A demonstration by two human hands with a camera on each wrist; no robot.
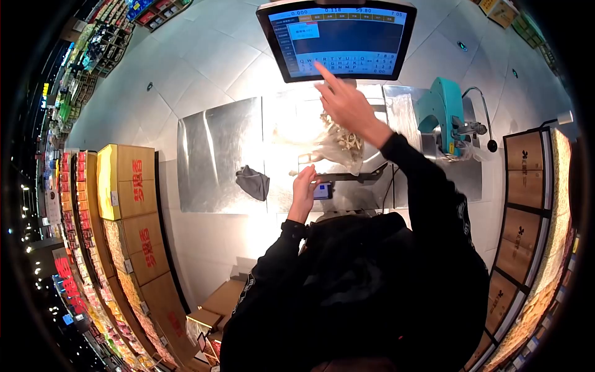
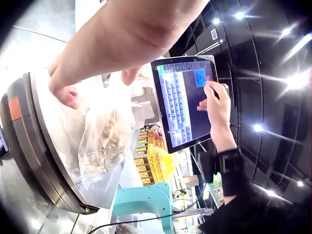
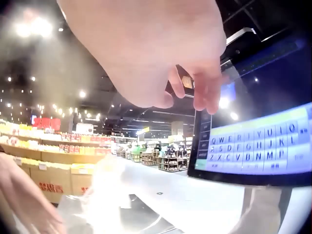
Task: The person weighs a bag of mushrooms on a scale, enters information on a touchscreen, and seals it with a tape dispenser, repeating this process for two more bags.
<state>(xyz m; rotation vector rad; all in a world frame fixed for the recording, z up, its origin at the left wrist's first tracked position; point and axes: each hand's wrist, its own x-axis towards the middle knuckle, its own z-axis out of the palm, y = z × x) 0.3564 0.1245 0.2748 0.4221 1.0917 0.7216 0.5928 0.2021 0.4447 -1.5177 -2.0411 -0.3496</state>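
A tilted touch screen (image 1: 347, 37) with an on-screen keyboard stands behind the scale. My right hand (image 1: 352, 110) is raised to it, index finger extended over the keyboard's left side in the head view, the other fingers loosely bent. Below lies a clear plastic bag (image 1: 350, 146) of pale, knobbly pieces, on the scale's tray. My left hand (image 1: 302, 191) is at the scale's near edge, beside the bag's left end. In the left wrist view, its thumb and fingers (image 2: 72, 96) are apart, with glare over the plastic between them.
A small display (image 1: 322, 190) faces me on the scale's front. A dark crumpled cloth (image 1: 253, 181) lies left on the metal counter (image 1: 217, 142). At right stands a teal machine (image 1: 443, 115) with a cable. Stacked cartons (image 1: 139, 186) and shelves (image 1: 524, 204) flank the counter.
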